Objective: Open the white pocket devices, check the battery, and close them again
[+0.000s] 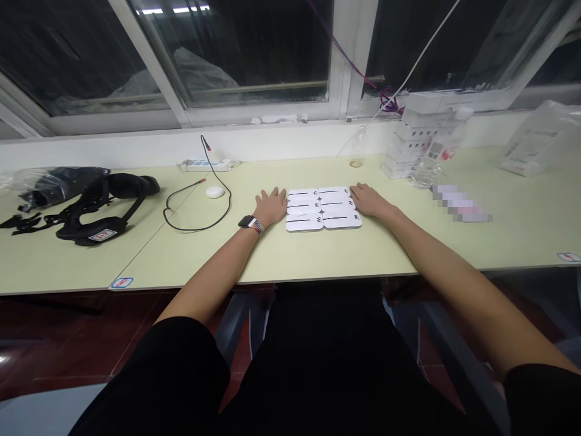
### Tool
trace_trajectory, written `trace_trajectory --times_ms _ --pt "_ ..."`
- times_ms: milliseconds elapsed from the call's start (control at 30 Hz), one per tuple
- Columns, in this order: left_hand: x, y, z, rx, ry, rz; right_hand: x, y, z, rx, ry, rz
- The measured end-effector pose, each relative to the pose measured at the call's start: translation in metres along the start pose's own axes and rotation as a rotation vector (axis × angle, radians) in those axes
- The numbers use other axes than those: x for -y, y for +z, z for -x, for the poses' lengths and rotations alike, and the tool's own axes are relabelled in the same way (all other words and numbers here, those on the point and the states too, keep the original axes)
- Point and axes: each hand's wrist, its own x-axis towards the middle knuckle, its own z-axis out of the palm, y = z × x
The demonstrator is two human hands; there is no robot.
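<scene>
Several white rounded cards (305, 222) with black lines and letter-like marks lie flat in two columns, edges close together, on the pale green table (267, 257). My left hand (271, 207) rests on the table with its fingers spread, its inner side against the left edge of the cards. A watch (247, 221) and a woven band are on that wrist. At the right edge of the cards lies my right hand (367, 200), palm down with fingers stretched out, touching the upper right corner. Neither hand holds anything.
To the left are a black cable (195, 229), a white round object (215, 192), a power strip (209, 165) and a black headset (97, 227). White boxes (402, 151), a clear bottle (429, 166) and a plastic bag (535, 139) stand at the right.
</scene>
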Motion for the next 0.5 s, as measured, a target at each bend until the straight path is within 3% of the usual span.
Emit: trace_trajectory --times_ms 500 --pt "0.0041 -0.0006 -0.0011 0.006 -0.005 0.027 0.0044 -0.003 0.0035 -0.008 0.02 -0.001"
